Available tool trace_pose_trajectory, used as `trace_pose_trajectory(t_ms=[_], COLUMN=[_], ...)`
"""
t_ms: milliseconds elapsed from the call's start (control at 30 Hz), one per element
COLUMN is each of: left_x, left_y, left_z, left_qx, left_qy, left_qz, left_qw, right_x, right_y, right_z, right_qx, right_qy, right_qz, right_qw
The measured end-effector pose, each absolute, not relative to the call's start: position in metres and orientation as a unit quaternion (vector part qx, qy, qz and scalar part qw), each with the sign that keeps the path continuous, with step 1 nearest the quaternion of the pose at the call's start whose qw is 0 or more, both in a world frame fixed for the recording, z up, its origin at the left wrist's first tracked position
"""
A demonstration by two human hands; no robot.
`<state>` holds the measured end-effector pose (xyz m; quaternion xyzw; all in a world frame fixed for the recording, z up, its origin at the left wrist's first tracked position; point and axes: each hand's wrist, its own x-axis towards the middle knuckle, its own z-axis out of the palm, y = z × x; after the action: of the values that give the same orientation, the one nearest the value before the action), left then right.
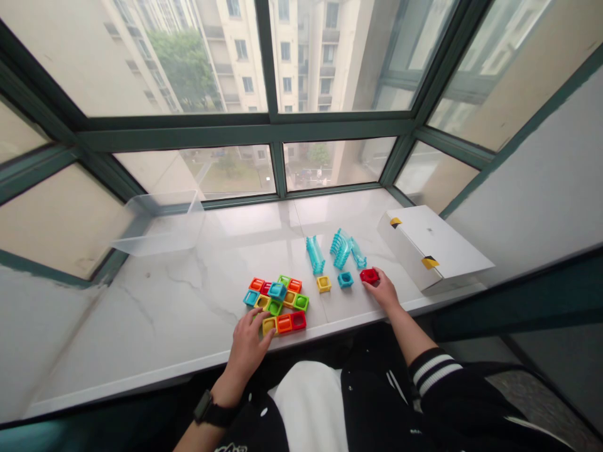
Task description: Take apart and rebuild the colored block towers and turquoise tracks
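A cluster of joined colourful square blocks [277, 301] lies on the white marble windowsill [188, 301] near its front edge. My left hand [248, 345] rests with its fingers on the cluster's left front corner, touching a yellow block [269, 324]. My right hand [384, 290] reaches to the right and pinches a loose red block [369, 275]. A yellow block [323, 284] and a teal block [345, 279] lie loose between the cluster and the red block. Behind them lie three light-blue ribbed track pieces [335, 248].
A white cardboard box [431, 248] sits at the right end of the sill. A clear plastic tub [157, 223] stands at the back left by the window. Green window frames close off the far side. My lap in dark and white clothing is below the sill's edge.
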<state>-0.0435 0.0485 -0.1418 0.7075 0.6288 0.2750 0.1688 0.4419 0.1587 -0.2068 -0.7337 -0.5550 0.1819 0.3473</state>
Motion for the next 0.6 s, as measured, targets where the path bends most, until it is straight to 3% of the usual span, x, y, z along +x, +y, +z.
trace_pose_trajectory(t_ms=[600], left_x=[-0.0402], left_y=[0.0487], left_z=[-0.1363], left_qx=[0.688], left_qy=[0.619], left_qz=[0.307], left_qw=[0.223], right_x=[0.4332], right_y=[0.1551], right_z=[-0.2184], right_qx=[-0.738], right_qy=[-0.576], right_qz=[0.114], right_qw=[0.332])
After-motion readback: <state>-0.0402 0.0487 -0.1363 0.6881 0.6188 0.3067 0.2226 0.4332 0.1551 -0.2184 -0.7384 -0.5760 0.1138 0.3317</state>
